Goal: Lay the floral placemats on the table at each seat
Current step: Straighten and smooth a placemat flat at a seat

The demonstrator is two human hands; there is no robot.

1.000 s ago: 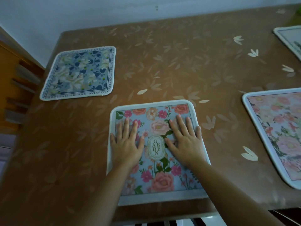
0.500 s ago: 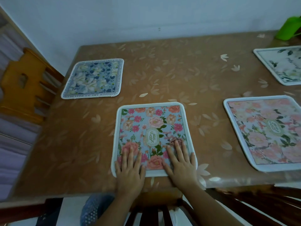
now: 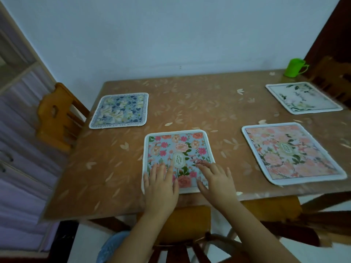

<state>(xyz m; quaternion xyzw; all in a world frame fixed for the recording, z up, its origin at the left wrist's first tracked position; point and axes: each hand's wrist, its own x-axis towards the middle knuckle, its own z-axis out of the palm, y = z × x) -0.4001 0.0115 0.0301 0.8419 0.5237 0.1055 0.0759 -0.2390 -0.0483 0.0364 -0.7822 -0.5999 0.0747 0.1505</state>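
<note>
Several floral placemats lie flat on the brown table. A blue mat with pink flowers sits at the near edge, straight ahead of me. My left hand and my right hand rest flat on its near part, fingers spread, holding nothing. A dark blue and white mat lies at the far left. A pale pink mat lies at the near right. A white mat with green leaves lies at the far right.
A green cup stands at the table's far right corner. A wooden chair is at the left side, another chair is below my hands, and a dark one is at the right. A wall runs behind the table.
My hands have slid back along the pink-flowered mat toward its near edge. The view has pulled back and up, showing more of the table, the white mat and the green cup.
</note>
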